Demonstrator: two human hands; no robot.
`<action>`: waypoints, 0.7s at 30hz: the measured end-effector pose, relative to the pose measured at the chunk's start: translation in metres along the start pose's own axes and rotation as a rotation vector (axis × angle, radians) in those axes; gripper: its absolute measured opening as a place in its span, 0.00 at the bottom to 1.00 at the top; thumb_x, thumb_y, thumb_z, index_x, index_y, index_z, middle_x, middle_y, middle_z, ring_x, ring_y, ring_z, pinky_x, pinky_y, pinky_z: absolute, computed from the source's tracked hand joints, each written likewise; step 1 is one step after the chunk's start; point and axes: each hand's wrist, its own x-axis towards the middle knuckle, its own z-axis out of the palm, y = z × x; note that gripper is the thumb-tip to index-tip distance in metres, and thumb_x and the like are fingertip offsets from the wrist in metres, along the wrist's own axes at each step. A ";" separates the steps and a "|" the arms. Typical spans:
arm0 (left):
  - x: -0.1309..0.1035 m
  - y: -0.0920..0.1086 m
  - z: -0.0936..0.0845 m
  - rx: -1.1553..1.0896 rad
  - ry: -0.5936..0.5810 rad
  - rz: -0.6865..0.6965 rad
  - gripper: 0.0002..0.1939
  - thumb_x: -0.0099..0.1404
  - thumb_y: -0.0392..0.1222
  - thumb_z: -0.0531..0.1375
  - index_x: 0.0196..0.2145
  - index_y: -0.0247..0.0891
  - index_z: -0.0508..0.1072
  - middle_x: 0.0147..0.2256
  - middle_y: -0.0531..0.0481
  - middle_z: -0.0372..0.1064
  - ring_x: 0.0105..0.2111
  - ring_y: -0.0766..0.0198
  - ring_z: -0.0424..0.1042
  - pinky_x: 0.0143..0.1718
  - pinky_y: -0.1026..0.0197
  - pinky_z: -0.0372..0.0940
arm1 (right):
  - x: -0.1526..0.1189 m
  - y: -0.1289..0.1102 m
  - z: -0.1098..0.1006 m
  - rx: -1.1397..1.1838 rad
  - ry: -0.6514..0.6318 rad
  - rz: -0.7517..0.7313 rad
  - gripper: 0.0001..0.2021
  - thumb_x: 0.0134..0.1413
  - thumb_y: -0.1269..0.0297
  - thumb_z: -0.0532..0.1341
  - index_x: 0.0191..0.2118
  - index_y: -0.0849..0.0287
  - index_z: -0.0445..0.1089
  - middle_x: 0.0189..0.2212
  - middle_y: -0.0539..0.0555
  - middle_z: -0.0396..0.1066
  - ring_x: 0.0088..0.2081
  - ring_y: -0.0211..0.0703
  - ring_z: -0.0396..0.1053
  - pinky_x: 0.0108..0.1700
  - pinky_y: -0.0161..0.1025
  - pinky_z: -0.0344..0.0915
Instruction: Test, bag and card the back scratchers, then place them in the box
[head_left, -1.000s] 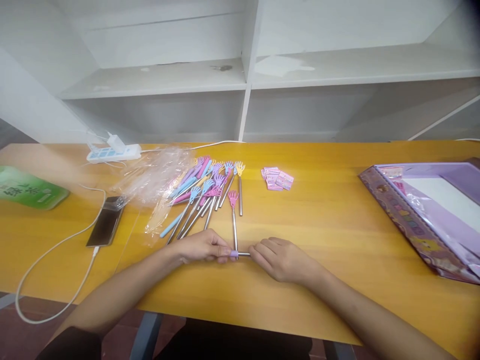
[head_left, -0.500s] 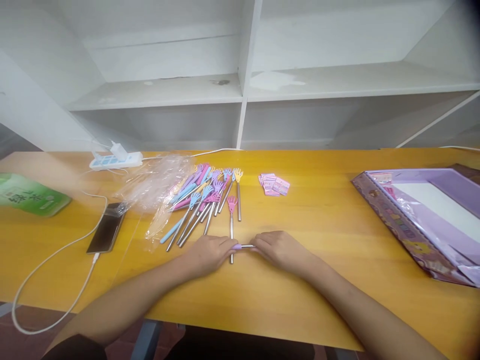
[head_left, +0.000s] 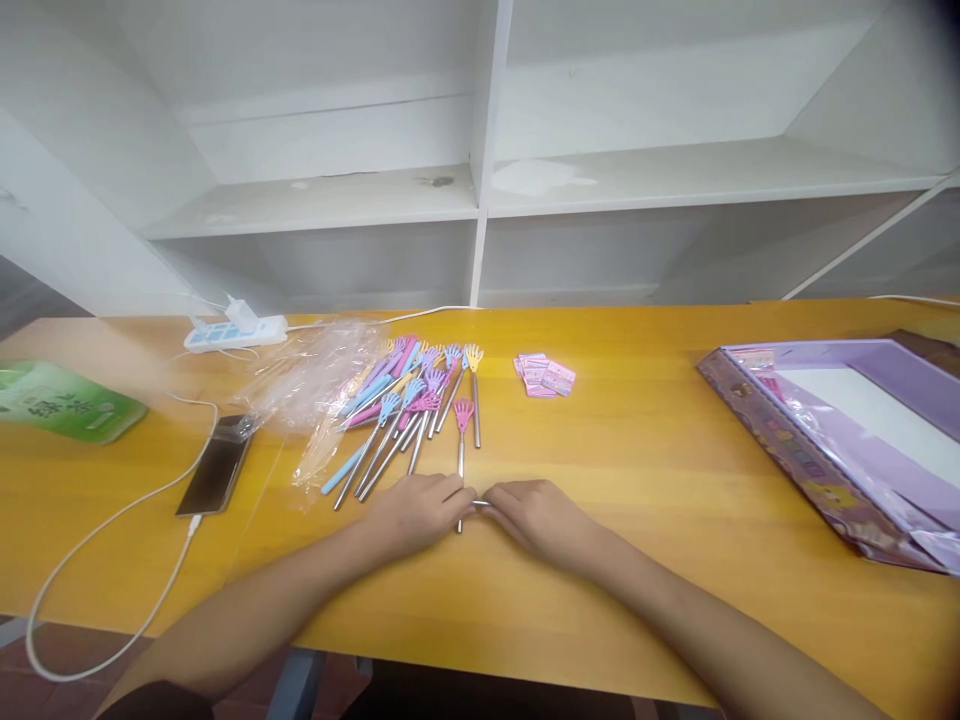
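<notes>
- A metal rod [head_left: 481, 503] is gripped by the closed left hand [head_left: 421, 515] and closed right hand [head_left: 537, 516].
- A pink-headed scratcher [head_left: 461, 448] is partly covered by the left hand.

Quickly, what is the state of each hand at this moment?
Left hand: closed, holding a thin metal rod.
Right hand: closed, holding the same rod from the other side.

1 dark phone [head_left: 214, 472] with a white cable [head_left: 195, 524] lies near a green container [head_left: 71, 402].
</notes>
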 end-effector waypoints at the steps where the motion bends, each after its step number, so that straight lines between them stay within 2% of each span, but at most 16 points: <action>1: 0.000 0.001 0.001 0.003 0.000 0.001 0.12 0.81 0.44 0.51 0.43 0.38 0.71 0.32 0.51 0.71 0.31 0.61 0.72 0.28 0.58 0.58 | 0.001 -0.002 0.000 0.009 -0.005 -0.009 0.20 0.80 0.57 0.50 0.35 0.58 0.69 0.29 0.50 0.74 0.28 0.38 0.68 0.34 0.38 0.57; 5: 0.002 0.004 0.001 -0.026 -0.041 -0.037 0.14 0.82 0.46 0.50 0.41 0.39 0.70 0.33 0.51 0.72 0.29 0.61 0.72 0.27 0.58 0.58 | 0.001 -0.003 -0.004 0.024 -0.030 -0.023 0.19 0.80 0.57 0.50 0.36 0.58 0.69 0.30 0.51 0.75 0.28 0.38 0.69 0.33 0.37 0.57; 11: 0.003 0.002 0.004 -0.052 -0.092 -0.048 0.16 0.82 0.47 0.49 0.38 0.38 0.68 0.32 0.50 0.74 0.30 0.61 0.74 0.30 0.60 0.60 | -0.003 0.001 -0.006 -0.020 -0.029 0.042 0.18 0.78 0.53 0.53 0.38 0.58 0.69 0.29 0.51 0.76 0.28 0.40 0.72 0.33 0.38 0.57; 15: 0.004 0.004 0.004 0.008 -0.089 -0.041 0.12 0.81 0.44 0.51 0.41 0.39 0.70 0.32 0.50 0.72 0.29 0.61 0.73 0.29 0.61 0.61 | 0.001 -0.003 -0.001 -0.127 -0.015 0.075 0.14 0.76 0.56 0.57 0.37 0.58 0.67 0.27 0.51 0.75 0.26 0.41 0.70 0.30 0.37 0.53; 18: 0.008 0.000 -0.013 0.111 -0.057 0.011 0.10 0.79 0.41 0.52 0.45 0.39 0.73 0.30 0.50 0.70 0.26 0.61 0.70 0.27 0.62 0.60 | 0.006 -0.008 -0.012 -0.219 -0.028 0.059 0.08 0.73 0.67 0.58 0.38 0.58 0.67 0.25 0.50 0.73 0.23 0.40 0.68 0.28 0.37 0.52; 20: 0.006 -0.013 -0.037 0.145 -0.046 0.017 0.12 0.79 0.40 0.51 0.46 0.39 0.75 0.29 0.50 0.70 0.25 0.61 0.69 0.25 0.62 0.58 | -0.001 0.001 -0.034 -0.236 -0.024 0.053 0.05 0.70 0.73 0.56 0.41 0.59 0.68 0.27 0.51 0.75 0.25 0.41 0.70 0.30 0.36 0.56; 21: 0.000 -0.023 -0.053 0.137 -0.047 -0.023 0.13 0.78 0.41 0.51 0.46 0.40 0.76 0.28 0.51 0.70 0.25 0.61 0.68 0.25 0.63 0.57 | -0.011 0.011 -0.050 -0.225 -0.014 0.073 0.06 0.70 0.73 0.55 0.44 0.58 0.69 0.29 0.53 0.77 0.28 0.42 0.72 0.32 0.36 0.59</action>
